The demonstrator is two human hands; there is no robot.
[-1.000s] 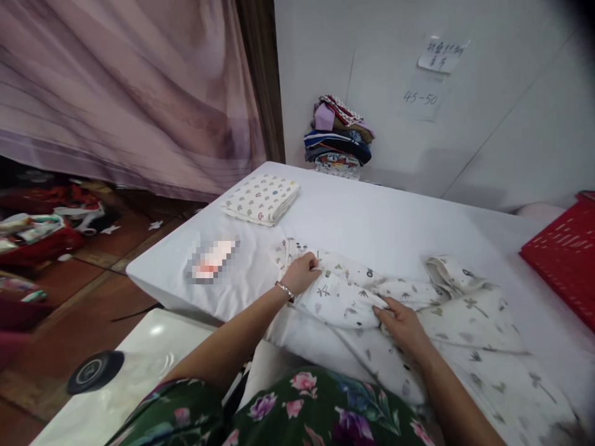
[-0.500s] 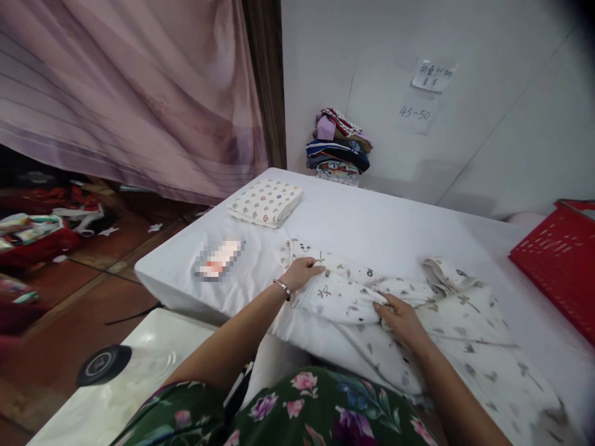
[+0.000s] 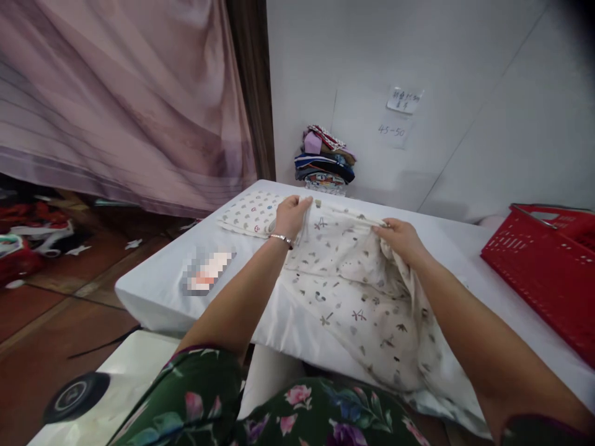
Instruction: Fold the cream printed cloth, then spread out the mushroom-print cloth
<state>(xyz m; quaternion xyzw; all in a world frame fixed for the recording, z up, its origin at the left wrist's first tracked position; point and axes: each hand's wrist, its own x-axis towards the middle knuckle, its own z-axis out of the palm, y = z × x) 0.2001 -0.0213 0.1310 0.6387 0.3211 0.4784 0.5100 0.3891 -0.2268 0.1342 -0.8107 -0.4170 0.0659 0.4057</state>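
Observation:
A white cloth printed with small plants and shapes is stretched between my two hands over the table. My left hand pinches its upper left edge, and a bracelet circles that wrist. My right hand grips the same edge farther right. From there the cloth hangs in loose folds toward me and over the table's near edge. Just behind my left hand lies a folded cream cloth with a mushroom-like print, partly covered by that hand.
On the white-covered table lies a pixelated flat object. A pile of folded fabrics stands against the wall. At the right sits a red plastic basket. A pink curtain hangs at left, above a cluttered tiled floor.
Both hands have lifted the printed cloth's edge up and away from me. The cloth, bunched and spread to the right before, now hangs open below them. The view has shifted slightly.

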